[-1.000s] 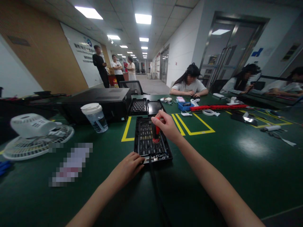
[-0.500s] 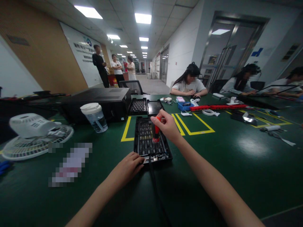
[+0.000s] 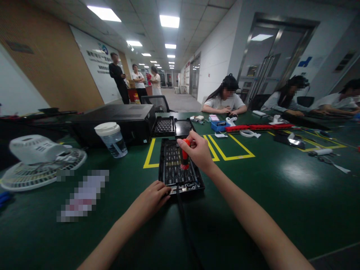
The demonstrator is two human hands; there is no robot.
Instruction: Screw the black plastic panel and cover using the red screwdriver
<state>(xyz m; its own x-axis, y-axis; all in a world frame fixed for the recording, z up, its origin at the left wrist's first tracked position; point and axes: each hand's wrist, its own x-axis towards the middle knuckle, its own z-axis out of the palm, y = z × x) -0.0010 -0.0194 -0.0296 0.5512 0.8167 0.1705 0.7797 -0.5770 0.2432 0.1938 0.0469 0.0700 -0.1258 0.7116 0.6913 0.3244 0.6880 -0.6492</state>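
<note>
A red and black screwdriver (image 3: 185, 159) stands nearly upright in my right hand (image 3: 199, 150), with thumb and fingers closed around its handle. Its thin shaft points down at the near end of a black tray-like case (image 3: 162, 165), where small metal parts (image 3: 191, 186) lie; whether the tip touches one I cannot tell. My left hand (image 3: 154, 195) is closed on the case's near left corner, fingertips beside a silvery piece, some of them hidden. From the near edge a dark cable or strap (image 3: 182, 217) runs toward me. Rows of small dark shapes fill the rest of the case.
Behind the case sits an open bit set (image 3: 164, 126). A lidded water cup (image 3: 114, 140), a white fan (image 3: 39, 157) and a big black box (image 3: 112, 120) are on the left. A blue bin (image 3: 219, 126) stands farther back, near a seated person (image 3: 225, 99).
My right hand has shifted very slightly, and the screwdriver's handle and shaft show more clearly. My left hand keeps its place on the case corner.
</note>
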